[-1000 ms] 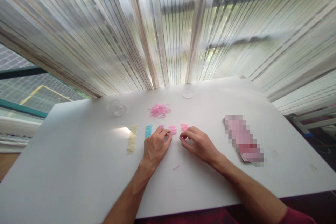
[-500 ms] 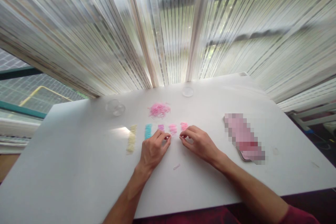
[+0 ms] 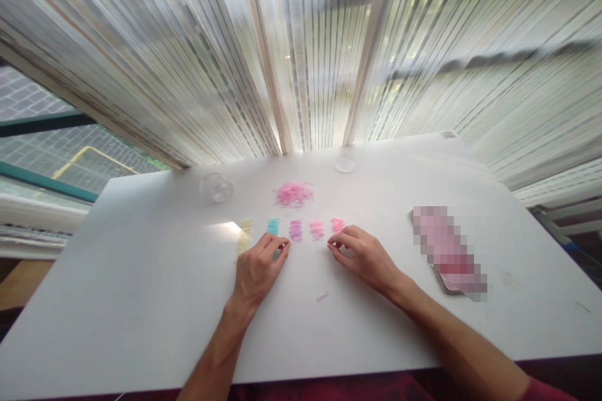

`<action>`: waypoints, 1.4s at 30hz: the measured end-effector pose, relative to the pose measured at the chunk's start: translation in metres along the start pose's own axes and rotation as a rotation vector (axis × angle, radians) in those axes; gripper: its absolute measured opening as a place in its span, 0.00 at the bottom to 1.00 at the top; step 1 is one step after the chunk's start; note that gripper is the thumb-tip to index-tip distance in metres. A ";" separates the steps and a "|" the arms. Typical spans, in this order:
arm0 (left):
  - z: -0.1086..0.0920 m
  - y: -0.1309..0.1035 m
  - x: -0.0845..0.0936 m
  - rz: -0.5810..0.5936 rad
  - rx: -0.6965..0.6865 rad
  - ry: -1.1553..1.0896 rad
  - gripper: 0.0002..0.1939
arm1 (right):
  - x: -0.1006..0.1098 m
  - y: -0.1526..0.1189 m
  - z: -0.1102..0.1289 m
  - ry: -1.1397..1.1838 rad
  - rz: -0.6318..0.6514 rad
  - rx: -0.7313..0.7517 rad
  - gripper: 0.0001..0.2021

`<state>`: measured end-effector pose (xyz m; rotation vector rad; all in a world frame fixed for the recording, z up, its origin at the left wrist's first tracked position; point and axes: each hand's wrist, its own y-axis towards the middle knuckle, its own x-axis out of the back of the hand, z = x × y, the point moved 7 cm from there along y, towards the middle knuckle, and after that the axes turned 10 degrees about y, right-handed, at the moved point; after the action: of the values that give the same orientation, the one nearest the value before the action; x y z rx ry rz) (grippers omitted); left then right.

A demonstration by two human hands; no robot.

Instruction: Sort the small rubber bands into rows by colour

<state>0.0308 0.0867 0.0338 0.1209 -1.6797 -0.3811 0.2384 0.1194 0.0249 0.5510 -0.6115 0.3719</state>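
Observation:
My left hand (image 3: 258, 268) is pinched at the lower left corner of the purple row (image 3: 295, 230) of small thin pieces; whatever sits between its fingertips is too small to make out. It partly covers the turquoise row (image 3: 273, 226) and the yellow row (image 3: 245, 235). My right hand (image 3: 364, 258) also pinches, just below the bright pink row (image 3: 337, 225), and its fingertips hide any piece there. Between the hands lies a light pink row (image 3: 316, 230). A single pale pink piece (image 3: 322, 296), shaped like a safety pin, lies nearer me.
Behind the rows is a loose pink pile (image 3: 293, 194). Clear round containers (image 3: 219, 188) stand at the back left, and a clear round dish (image 3: 345, 164) at the back. A pink phone-like item (image 3: 449, 250), pixelated, lies right on the white table (image 3: 141, 301). String curtains (image 3: 320, 88) hang behind.
My left hand has moved left from the light pink row to the purple row, uncovering the purple and covering more turquoise and yellow. My right hand stays below the bright pink row. The view shifted slightly.

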 end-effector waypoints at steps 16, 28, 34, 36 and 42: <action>-0.003 0.001 -0.010 0.074 0.001 0.069 0.06 | -0.001 0.000 0.001 0.010 -0.009 0.014 0.04; -0.022 0.002 -0.002 0.057 0.001 -0.077 0.08 | 0.000 -0.001 0.002 0.044 -0.101 0.040 0.06; -0.039 0.008 -0.001 0.070 -0.015 -0.312 0.08 | 0.001 0.000 0.008 0.089 -0.133 0.081 0.06; -0.039 0.008 -0.002 0.074 -0.003 -0.329 0.08 | 0.002 0.000 0.009 0.095 -0.136 0.076 0.05; -0.040 0.007 -0.003 0.053 -0.035 -0.320 0.08 | 0.002 0.002 0.013 0.116 -0.113 0.071 0.06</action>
<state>0.0713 0.0870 0.0372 -0.0114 -1.9858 -0.4054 0.2333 0.1136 0.0360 0.6247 -0.4546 0.3177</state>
